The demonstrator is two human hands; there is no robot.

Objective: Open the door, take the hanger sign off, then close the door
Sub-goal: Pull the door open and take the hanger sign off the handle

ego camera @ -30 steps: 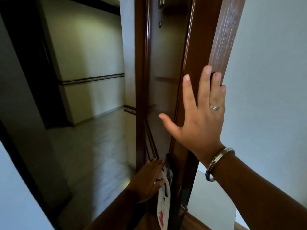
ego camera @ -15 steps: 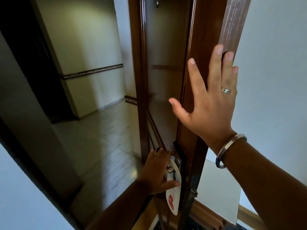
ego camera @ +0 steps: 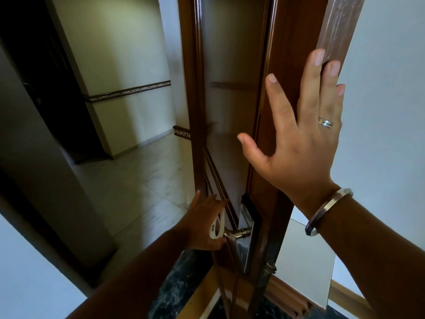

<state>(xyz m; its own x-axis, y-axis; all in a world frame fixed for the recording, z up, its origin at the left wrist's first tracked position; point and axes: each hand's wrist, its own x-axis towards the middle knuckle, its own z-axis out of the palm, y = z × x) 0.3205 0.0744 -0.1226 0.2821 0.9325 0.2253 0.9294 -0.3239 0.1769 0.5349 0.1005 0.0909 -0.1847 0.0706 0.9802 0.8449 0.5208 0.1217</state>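
At five o'clock my right hand [ego camera: 299,143] lies flat, fingers spread, on the open brown wooden door [ego camera: 285,93]; at seven o'clock my left hand [ego camera: 203,223] grips the white card hanger sign [ego camera: 217,226] beside the silver metal handle [ego camera: 236,233].

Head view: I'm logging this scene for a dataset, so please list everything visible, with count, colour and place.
door: one, glossy brown wood, centre, standing open edge-on
door handle: one, silver metal, low on the door's outer face
lock plate: one, silver and black, behind the handle
hanger sign: one, white, looped at the handle's end, against the left hand
corridor floor: pale tiles, beyond the door on the left
corridor wall: cream, with one dark patterned band across it
near wall: white, right of the door
left hand: one, at the sign by the handle
right hand: one, fingers spread flat on the door's edge, with a silver ring
bracelet: one, silver, on the right wrist
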